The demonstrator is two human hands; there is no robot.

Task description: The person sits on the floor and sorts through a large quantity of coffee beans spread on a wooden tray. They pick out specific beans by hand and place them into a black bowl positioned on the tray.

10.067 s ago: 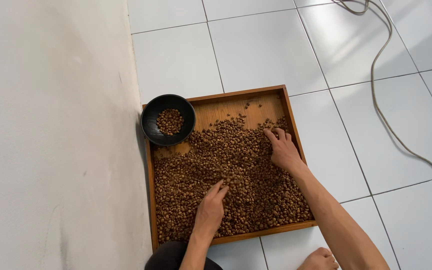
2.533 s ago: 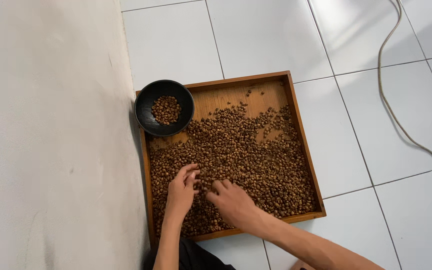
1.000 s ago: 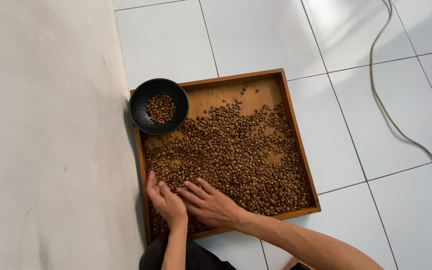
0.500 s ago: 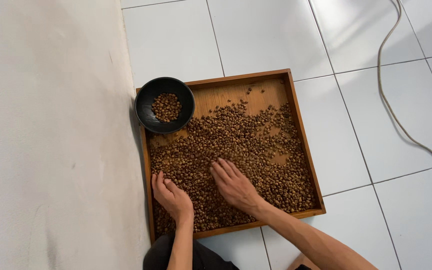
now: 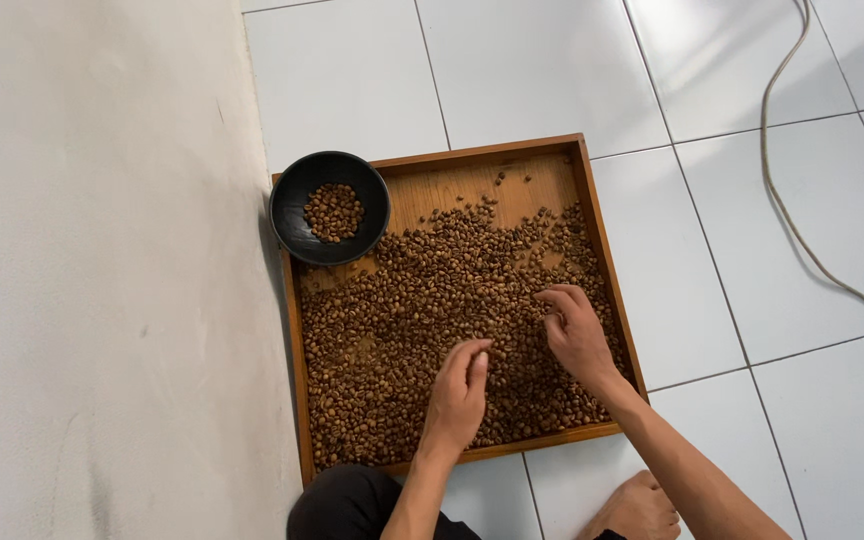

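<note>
Sorting is in hand: both hands rest on the layer of brown roasted coffee beans (image 5: 422, 330) spread across the square wooden tray (image 5: 592, 235) on the white tiled floor (image 5: 532, 70). The left hand (image 5: 460, 385), at six o'clock in the tray, has fingertips drawn together among the beans; whether they pinch one I cannot tell. The right hand (image 5: 574, 330), at four o'clock, is loosely curled, fingers down in the beans, holding nothing visible. A round black bowl (image 5: 297, 225) with a few beans sits at eleven o'clock; any picked bean would need carrying there.

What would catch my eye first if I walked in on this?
Most likely the wooden tray on the white floor, spread with brown beans. Both hands rest in them: the left hand near the middle, the right hand toward the right edge. A black bowl with a few beans sits on the tray's far left corner by the wall.
</note>
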